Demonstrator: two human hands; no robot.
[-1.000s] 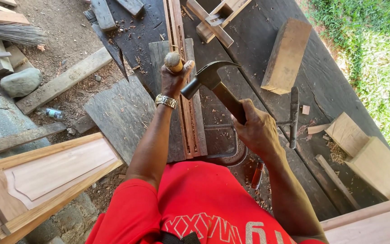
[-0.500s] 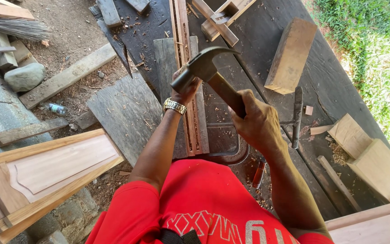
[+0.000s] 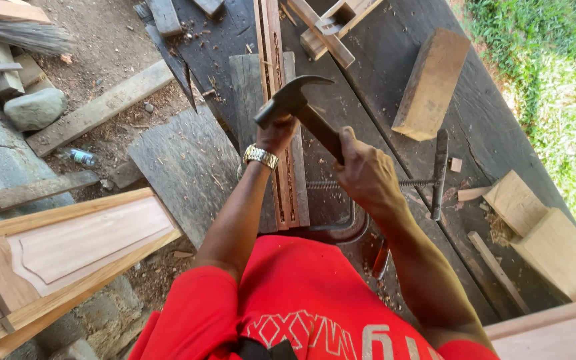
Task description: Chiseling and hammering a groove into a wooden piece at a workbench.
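Observation:
My right hand grips the handle of a dark claw hammer. The hammer's head sits right over my left hand, which wears a gold watch and is closed around a wooden-handled chisel. The chisel's handle is hidden under the hammer head. Under my left hand a long wooden strip with slots cut in it lies lengthwise on the dark workbench. A metal screw clamp lies just right of my right hand.
A thick wood block rests on the bench at the upper right, with pale offcuts at the right edge. A panelled wooden frame leans at the lower left. Planks, a stone and a grey board lie on the dirt.
The hammer has come down from beside the chisel's round wooden top onto it, so the top is now covered. My left hand stays in place on the strip.

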